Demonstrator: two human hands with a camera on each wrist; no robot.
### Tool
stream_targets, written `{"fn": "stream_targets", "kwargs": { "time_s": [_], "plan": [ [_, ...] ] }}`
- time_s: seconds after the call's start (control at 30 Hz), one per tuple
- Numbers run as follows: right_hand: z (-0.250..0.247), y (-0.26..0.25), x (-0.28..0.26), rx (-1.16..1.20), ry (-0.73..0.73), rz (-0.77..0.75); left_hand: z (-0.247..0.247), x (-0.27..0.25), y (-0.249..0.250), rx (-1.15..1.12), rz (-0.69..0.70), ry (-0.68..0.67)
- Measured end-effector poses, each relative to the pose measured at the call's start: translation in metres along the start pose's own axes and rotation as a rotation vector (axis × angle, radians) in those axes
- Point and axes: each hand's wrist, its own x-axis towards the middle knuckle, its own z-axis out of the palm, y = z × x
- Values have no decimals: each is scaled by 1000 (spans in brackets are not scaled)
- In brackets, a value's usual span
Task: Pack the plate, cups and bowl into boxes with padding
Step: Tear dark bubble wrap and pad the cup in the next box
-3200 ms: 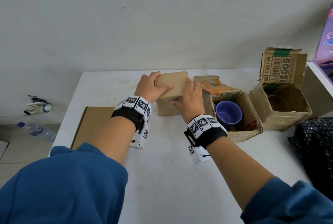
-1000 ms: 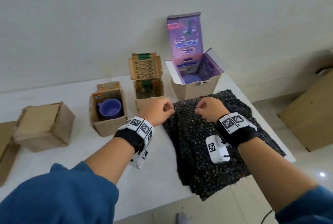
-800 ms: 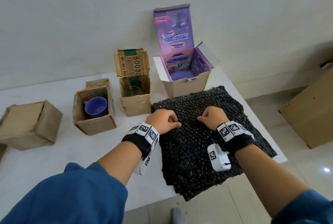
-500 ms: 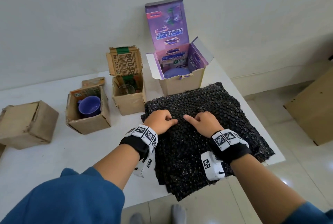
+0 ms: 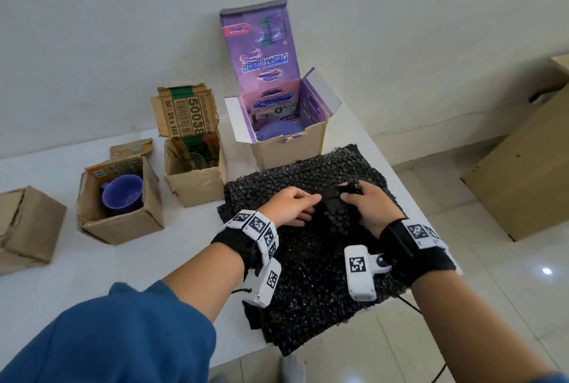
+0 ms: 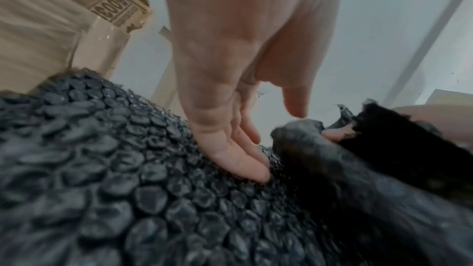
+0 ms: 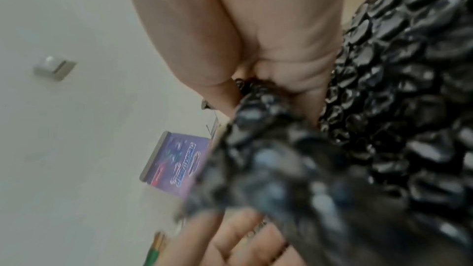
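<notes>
Half a second ago both our fists lay on the flat bubble wrap; now our right hand (image 5: 369, 208) has pulled a fold of the top sheet up off the pile, thumb and fingers clamped on it, while our left hand (image 5: 291, 205) presses on the pile just beside the fold with fingers nearly straight and together.

We count one white table (image 5: 92, 262), smooth and rectangular. On its right end lies one pile of black bubble wrap (image 5: 311, 272), knobbly and glossy, several sheets deep, its near corner hanging over the edge.

Four boxes stand in a row behind it. The purple printed box (image 5: 289, 148) is largest, lid upright; something pale purple and round lies in its bottom, too hidden to name. Next comes a closed plain cardboard box (image 5: 29, 222) at far left, then an open cardboard box (image 5: 123, 222) holding one purple cup (image 5: 123, 193), then an open barcode-flapped box (image 5: 197, 185) holding one clear glass (image 5: 191, 162).
</notes>
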Motion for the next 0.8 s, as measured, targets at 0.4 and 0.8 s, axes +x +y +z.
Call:
{"fn": "stream_targets", "kwargs": {
  "time_s": [0.4, 0.8],
  "plan": [
    [12, -21, -3, -559, 333, -485, -22, -7, 16, -248, 111, 85],
    [116, -63, -4, -274, -181, -424, -115, -54, 11, -318, 336, 230]
  ]
}}
